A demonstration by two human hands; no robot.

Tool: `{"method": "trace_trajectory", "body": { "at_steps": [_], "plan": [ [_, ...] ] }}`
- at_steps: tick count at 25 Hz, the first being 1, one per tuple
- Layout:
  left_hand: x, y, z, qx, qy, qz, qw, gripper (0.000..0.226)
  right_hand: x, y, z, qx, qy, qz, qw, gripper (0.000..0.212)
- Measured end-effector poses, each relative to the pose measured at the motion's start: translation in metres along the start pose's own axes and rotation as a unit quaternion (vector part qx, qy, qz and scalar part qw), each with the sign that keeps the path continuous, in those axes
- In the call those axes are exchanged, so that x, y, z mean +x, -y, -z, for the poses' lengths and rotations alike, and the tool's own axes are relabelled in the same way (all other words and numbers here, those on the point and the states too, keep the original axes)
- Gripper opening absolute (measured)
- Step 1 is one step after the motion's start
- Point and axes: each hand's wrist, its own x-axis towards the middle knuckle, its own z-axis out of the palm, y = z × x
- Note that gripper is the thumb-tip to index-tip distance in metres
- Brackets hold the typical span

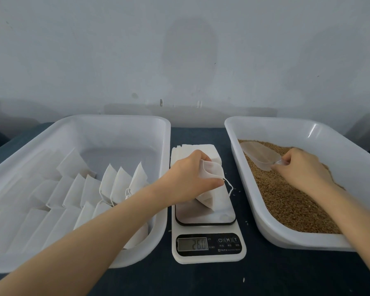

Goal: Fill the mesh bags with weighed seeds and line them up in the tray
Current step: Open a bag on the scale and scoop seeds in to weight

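Dark blue tabletop (201, 278), pale wall behind. At left, white tray (115, 119): filled mesh bags (120, 180) in leaning rows. At centre, digital scale (208, 246): my left hand (190, 176) pinched one mesh bag (209, 189) at its mouth, the bottom resting on the platform. At right, seed tray (286, 124): my right hand (301, 165), fingers curled round the clear scoop (261, 153) lying on the seeds (286, 199).

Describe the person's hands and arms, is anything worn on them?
The left hand and right hand wear no gloves, and no rings, watch or bracelet show. The left forearm and right forearm are uncovered to the frame's edge; no sleeve shows.
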Motion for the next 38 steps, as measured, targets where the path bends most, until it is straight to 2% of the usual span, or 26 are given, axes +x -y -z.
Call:
{"method": "trace_trajectory", "body": {
  "at_steps": [3, 5, 7, 8, 9, 10, 12, 14, 15, 17, 19, 22, 23, 25, 30, 33, 36, 38],
  "plan": [
    [0.0, -0.001, 0.0, 0.001, 0.001, -0.002, 1.0, 0.044, -0.001, 0.001, 0.002, -0.002, 0.004, -0.005, 1.0, 0.02],
    [0.0, -0.002, 0.0, 0.001, 0.005, 0.0, 1.0, 0.044, -0.002, 0.0, 0.001, -0.012, 0.054, -0.009, 0.998, 0.023],
    [-0.001, -0.003, 0.001, -0.002, 0.006, 0.004, 1.0, 0.045, -0.005, -0.001, 0.001, -0.048, 0.117, -0.025, 0.992, 0.038],
    [-0.001, -0.003, 0.001, -0.003, 0.006, 0.004, 1.0, 0.046, -0.006, 0.001, 0.004, -0.076, 0.117, -0.029, 0.99, 0.047],
    [-0.001, -0.003, 0.001, -0.003, 0.008, 0.005, 1.0, 0.047, -0.011, 0.006, 0.01, -0.092, 0.084, -0.018, 0.992, 0.051],
    [-0.002, -0.003, 0.001, -0.003, 0.01, 0.007, 1.0, 0.046, -0.017, 0.013, 0.019, -0.068, 0.03, 0.013, 0.997, 0.048],
    [-0.001, -0.004, 0.001, -0.008, 0.012, 0.011, 1.0, 0.045, -0.039, 0.035, 0.039, 0.103, -0.036, 0.119, 0.987, 0.034],
    [-0.001, -0.005, 0.002, -0.01, 0.01, 0.012, 1.0, 0.045, -0.07, 0.065, 0.055, 0.218, 0.042, 0.232, 0.947, 0.027],
    [-0.001, -0.005, 0.002, -0.006, 0.008, 0.008, 1.0, 0.046, -0.082, 0.078, 0.055, 0.221, 0.09, 0.272, 0.932, 0.027],
    [0.0, -0.004, 0.001, 0.002, 0.006, -0.006, 1.0, 0.05, -0.092, 0.093, 0.043, 0.188, 0.133, 0.314, 0.921, 0.027],
    [0.0, -0.003, 0.001, 0.005, 0.008, -0.012, 1.0, 0.054, -0.089, 0.099, 0.03, 0.142, 0.144, 0.3, 0.932, 0.024],
    [0.002, 0.0, 0.01, -0.006, 0.049, 0.002, 0.999, 0.064, -0.08, 0.097, 0.021, 0.15, 0.129, 0.27, 0.942, 0.009],
    [0.003, 0.001, 0.015, -0.02, 0.07, 0.009, 0.997, 0.064, -0.079, 0.096, 0.021, 0.166, 0.124, 0.263, 0.942, 0.005],
    [0.005, 0.001, 0.023, -0.037, 0.086, 0.009, 0.996, 0.053, -0.075, 0.095, 0.021, 0.19, 0.11, 0.253, 0.942, 0.011],
    [0.002, -0.003, 0.022, 0.035, -0.019, -0.025, 0.999, 0.013, -0.07, 0.09, 0.021, 0.229, 0.036, 0.237, 0.943, 0.021],
    [-0.002, -0.008, 0.026, 0.001, -0.073, -0.043, 0.996, 0.015, -0.073, 0.091, 0.026, 0.227, -0.037, 0.292, 0.928, 0.01],
    [-0.004, -0.012, 0.03, -0.05, -0.084, -0.036, 0.995, 0.013, -0.068, 0.094, 0.034, 0.227, 0.001, 0.276, 0.934, 0.01],
    [-0.005, -0.011, 0.03, -0.002, -0.07, -0.024, 0.997, 0.013, -0.064, 0.095, 0.034, 0.231, 0.047, 0.262, 0.936, 0.01]
  ]
}}
